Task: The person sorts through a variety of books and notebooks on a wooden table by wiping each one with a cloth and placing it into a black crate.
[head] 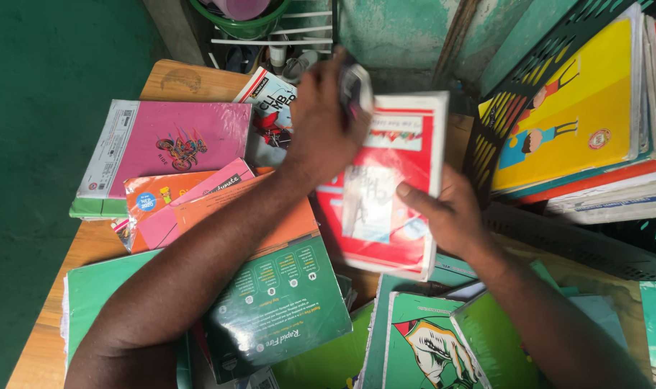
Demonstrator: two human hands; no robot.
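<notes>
green books sit nearest me on the table, and further out my right hand pinches the red-and-white book by its right edge while my left hand presses a blurry cloth-like thing onto its top-left corner.

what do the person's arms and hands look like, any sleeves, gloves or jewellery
Both forearms are bare up to the bottom edge of the picture, with no sleeves in view. The left hand and right hand wear no gloves, and no rings, watch or bracelets show on the visible fingers or wrists.
</notes>
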